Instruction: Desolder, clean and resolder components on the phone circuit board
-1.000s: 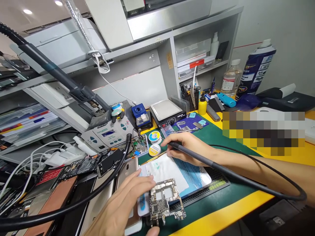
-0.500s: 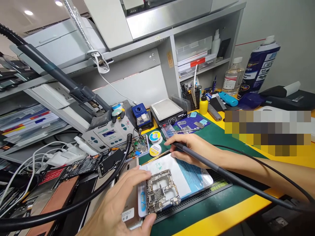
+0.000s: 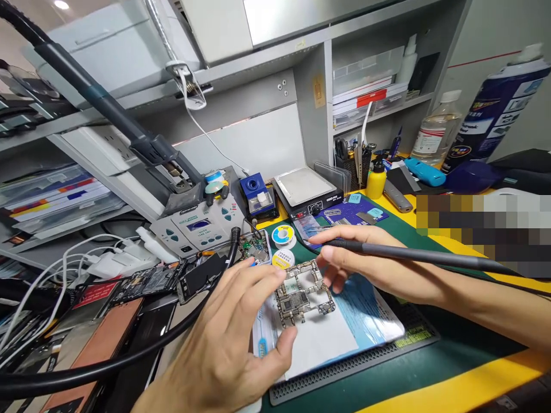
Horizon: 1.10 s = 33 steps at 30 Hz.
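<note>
Head view shows us a circuit board [image 3: 295, 302] over the blue-and-white pad [image 3: 379, 315]; we cannot tell whether they touch. Our left hand [image 3: 232, 327], curved at the pad's left side, has the board by its edges between fingertips and thumb. Our right hand [image 3: 365, 261], at the pad's far right, pinches a black pen-shaped handle [image 3: 413, 253], its lower fingers close to the board. Just beyond the pad we see a round tin [image 3: 283, 258] and a solder spool [image 3: 276, 236]. Around the pad, a green mat [image 3: 413, 373] covers part of our yellow counter [image 3: 477, 384].
</note>
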Motion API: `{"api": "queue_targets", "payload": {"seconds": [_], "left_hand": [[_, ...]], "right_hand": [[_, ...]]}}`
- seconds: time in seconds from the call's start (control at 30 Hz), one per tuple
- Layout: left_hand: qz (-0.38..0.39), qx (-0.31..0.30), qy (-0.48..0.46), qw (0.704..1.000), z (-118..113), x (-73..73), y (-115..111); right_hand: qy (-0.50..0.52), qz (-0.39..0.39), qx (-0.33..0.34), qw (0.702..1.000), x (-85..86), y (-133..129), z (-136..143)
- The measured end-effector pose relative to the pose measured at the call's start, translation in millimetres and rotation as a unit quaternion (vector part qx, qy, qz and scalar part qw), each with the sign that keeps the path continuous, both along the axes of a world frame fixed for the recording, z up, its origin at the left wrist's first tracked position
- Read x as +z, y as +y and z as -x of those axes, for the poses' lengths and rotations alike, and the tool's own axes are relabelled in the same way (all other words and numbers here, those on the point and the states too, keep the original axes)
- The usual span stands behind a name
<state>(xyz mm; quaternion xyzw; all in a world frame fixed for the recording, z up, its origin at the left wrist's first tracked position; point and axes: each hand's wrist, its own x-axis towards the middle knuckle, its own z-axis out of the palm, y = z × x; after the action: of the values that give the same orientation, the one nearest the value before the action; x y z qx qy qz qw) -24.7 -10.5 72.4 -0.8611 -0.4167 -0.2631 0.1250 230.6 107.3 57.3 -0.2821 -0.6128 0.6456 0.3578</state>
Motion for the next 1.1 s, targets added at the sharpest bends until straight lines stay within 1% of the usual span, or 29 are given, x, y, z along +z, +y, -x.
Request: {"api": "queue_targets", "payload": {"seconds": [0.1, 0.23, 0.33, 0.47, 0.63, 0.73, 0.9, 1.1], "left_hand": [[-0.014, -0.012, -0.007, 1.000, -1, -1.3, 1], [-0.015, -0.009, -0.002, 1.000, -3, -3.1, -1], [-0.021, 0.004, -0.002, 1.000, -3, -7.6, -2], [-0.018, 0.015, 0.004, 1.000, -3, -17.5, -4], [-0.030, 0.027, -0.029, 0.999, -5, -28.1, -3], [-0.035, 0.035, -0.031, 0.998, -7, -27.7, -2], [-0.011, 0.040, -0.047, 0.998, -7, -22.3, -4], [-0.008, 0.060, -0.048, 0.997, -3, -23.6, -6]], "right_hand": [[0.018, 0.049, 0.031, 0.998, 2.8, -6, 0], [0.046, 0.098, 0.038, 0.993, 5.0, -12, -2], [0.042, 0.104, 0.036, 0.993, 3.0, -14, -3], [0.037, 0.111, 0.035, 0.993, 1.3, -15, -3], [0.026, 0.119, 0.033, 0.992, 2.7, -13, -4], [0.024, 0.128, 0.037, 0.991, 0.9, -13, -5], [0.015, 0.135, 0.036, 0.990, -2.1, -12, -6], [0.012, 0.138, 0.043, 0.989, 0.1, -10, -5]]}}
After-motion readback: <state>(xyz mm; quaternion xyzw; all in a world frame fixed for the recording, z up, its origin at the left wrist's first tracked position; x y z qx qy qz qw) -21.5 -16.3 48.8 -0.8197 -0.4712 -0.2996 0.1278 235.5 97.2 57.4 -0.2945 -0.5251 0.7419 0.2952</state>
